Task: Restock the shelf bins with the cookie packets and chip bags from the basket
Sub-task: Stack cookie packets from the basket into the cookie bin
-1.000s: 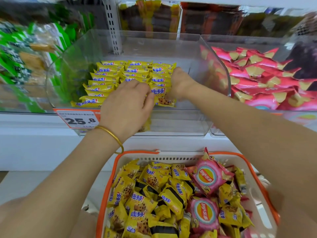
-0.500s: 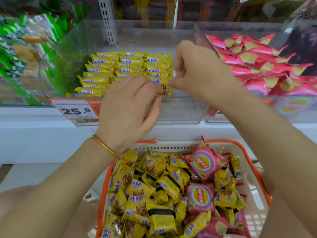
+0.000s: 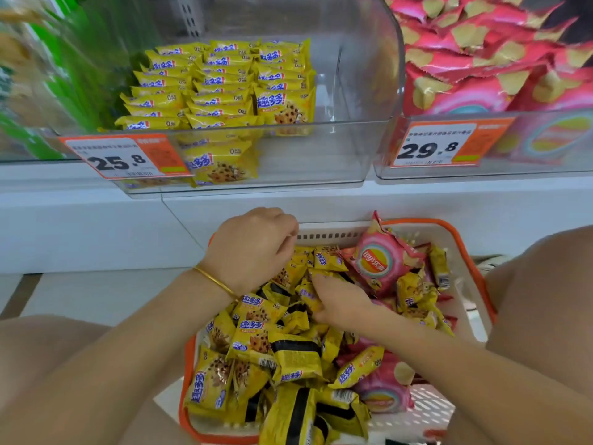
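Yellow crinkly cookie packets [image 3: 256,326] and pink chip bags [image 3: 375,261] lie heaped in the orange basket [image 3: 407,221]; right hand [image 3: 343,303] pinches a packet; left hand [image 3: 253,248] curls among them, grip hidden; probably light, slippery, crushable; best taken by sealed edges.

The cookie packets [image 3: 256,332] heaped in the basket [image 3: 337,230] are crinkled yellow film, glossy, as are the pink chip bags [image 3: 382,264]. The basket itself is matt white perforated plastic with a smooth orange rim. Along the shelf [image 3: 96,216] edge, the shelf bins [image 3: 353,91] are clear, shiny hard plastic, their price tags [image 3: 122,159] printed paper. My left wrist's bangle [image 3: 213,279] is polished gold-coloured metal.
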{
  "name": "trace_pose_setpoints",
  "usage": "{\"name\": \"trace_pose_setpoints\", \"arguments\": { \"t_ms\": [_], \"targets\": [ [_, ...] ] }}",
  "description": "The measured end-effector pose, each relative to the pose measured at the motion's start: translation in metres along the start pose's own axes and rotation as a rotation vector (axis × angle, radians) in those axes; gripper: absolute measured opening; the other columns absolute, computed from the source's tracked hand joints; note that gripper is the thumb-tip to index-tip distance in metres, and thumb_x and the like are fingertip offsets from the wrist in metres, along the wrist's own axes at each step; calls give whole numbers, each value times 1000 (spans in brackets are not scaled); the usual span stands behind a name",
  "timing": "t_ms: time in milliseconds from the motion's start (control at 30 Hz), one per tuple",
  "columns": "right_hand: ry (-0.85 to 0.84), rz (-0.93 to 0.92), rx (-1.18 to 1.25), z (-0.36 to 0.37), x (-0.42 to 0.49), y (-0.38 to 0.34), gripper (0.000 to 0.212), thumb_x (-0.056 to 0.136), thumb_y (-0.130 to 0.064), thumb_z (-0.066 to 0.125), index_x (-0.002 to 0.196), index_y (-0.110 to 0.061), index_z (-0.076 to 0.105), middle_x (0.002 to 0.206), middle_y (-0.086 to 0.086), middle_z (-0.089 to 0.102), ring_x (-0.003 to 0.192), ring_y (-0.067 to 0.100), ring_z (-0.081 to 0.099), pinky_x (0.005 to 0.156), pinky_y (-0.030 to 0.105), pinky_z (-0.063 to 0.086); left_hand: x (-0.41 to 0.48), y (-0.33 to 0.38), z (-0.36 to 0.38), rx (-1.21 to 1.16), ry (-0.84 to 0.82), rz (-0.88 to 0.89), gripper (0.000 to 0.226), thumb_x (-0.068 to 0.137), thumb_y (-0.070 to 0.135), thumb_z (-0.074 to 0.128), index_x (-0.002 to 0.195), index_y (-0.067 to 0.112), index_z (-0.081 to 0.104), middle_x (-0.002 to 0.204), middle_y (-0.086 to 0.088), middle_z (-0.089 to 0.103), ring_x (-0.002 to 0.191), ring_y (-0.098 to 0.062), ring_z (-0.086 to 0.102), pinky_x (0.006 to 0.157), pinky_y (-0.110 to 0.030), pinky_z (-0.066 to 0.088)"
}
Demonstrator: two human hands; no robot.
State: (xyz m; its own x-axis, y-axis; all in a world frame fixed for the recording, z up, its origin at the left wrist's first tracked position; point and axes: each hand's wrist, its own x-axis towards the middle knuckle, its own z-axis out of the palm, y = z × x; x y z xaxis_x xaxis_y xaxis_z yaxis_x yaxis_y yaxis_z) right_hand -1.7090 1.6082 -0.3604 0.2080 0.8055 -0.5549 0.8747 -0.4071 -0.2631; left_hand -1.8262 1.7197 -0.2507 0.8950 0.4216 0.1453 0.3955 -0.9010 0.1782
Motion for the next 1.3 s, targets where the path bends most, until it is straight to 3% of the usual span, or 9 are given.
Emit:
{"name": "trace_pose_setpoints", "arguments": {
  "t_ms": [133, 167, 233, 433, 633, 767, 900, 1100, 1300],
  "targets": [
    [-32, -10, 320, -37, -4, 17, 10, 87, -16, 54, 80, -15, 47, 80, -1, 47, 67, 13, 48, 51, 21, 36, 3, -4, 8, -62, -125, -54, 20, 95, 30, 47, 109, 25, 62, 104, 7, 61, 97, -13, 57, 75, -32, 49],
    [-59, -26, 446, -47, -9, 20, 1, 90, -16, 53, 90, -16, 54, 87, -2, 51, 70, 11, 50, 53, 18, 41, 5, -5, 8, -89, -180, -66, 23, 95, 33, 48, 114, 26, 60, 108, 7, 60, 100, -13, 56, 80, -33, 49],
    [-111, -47, 705, -63, -19, 23, 34, 92, -14, 53, 125, -11, 53, 110, 0, 53, 88, 12, 57, 65, 23, 54, 9, -4, 8, -121, -293, -87, 35, 93, 41, 50, 124, 25, 55, 115, 7, 58, 106, -14, 55, 87, -37, 48],
    [-111, -174, 1056, -92, -44, 16, 33, 89, -12, 61, 122, -16, 57, 108, 1, 67, 92, 9, 63, 74, 30, 55, 17, -1, -2, -267, -303, -83, 36, 86, 35, 66, 117, 22, 55, 92, 9, 55, 92, -17, 57, 75, -29, 43],
    [330, -297, 850, -160, -89, -9, 20, 77, -9, 73, 93, -7, 61, 84, 10, 66, 60, 10, 60, 55, 25, 51, 24, 3, -53, -497, 214, -97, 42, 83, 35, 70, 121, 20, 61, 85, 19, 55, 75, 3, 52, 67, -8, 39],
    [726, -346, 689, -229, -106, -37, 27, 75, -17, 77, 98, -8, 65, 85, 7, 65, 59, 11, 59, 49, 21, 51, 28, -12, -85, -177, 667, 5, 39, 92, 35, 49, 118, 7, 58, 103, 0, 61, 92, -19, 55, 83, -29, 37],
    [834, -152, 139, -268, -52, -57, 42, 74, -24, 78, 111, -13, 62, 101, 1, 55, 93, 17, 54, 82, 30, 45, 33, -31, -73, 37, 562, -115, 47, 93, 39, 40, 124, 7, 56, 119, -13, 60, 109, -34, 52, 89, -42, 36],
    [695, 7, -190, -256, 11, -54, 38, 83, -8, 67, 118, -11, 51, 123, 12, 53, 110, 32, 57, 77, 33, 42, 32, -35, -66, 168, 548, -89, 39, 94, 37, 38, 103, 12, 66, 108, -6, 66, 102, -30, 57, 83, -38, 30],
    [650, 4, -315, -265, 17, -55, 48, 77, -28, 76, 115, -14, 51, 124, 11, 44, 110, 33, 52, 78, 36, 42, 32, -37, -63, 245, 555, -49, 37, 94, 35, 41, 101, 11, 67, 103, -6, 67, 95, -31, 59, 79, -36, 28]
  ]
}}
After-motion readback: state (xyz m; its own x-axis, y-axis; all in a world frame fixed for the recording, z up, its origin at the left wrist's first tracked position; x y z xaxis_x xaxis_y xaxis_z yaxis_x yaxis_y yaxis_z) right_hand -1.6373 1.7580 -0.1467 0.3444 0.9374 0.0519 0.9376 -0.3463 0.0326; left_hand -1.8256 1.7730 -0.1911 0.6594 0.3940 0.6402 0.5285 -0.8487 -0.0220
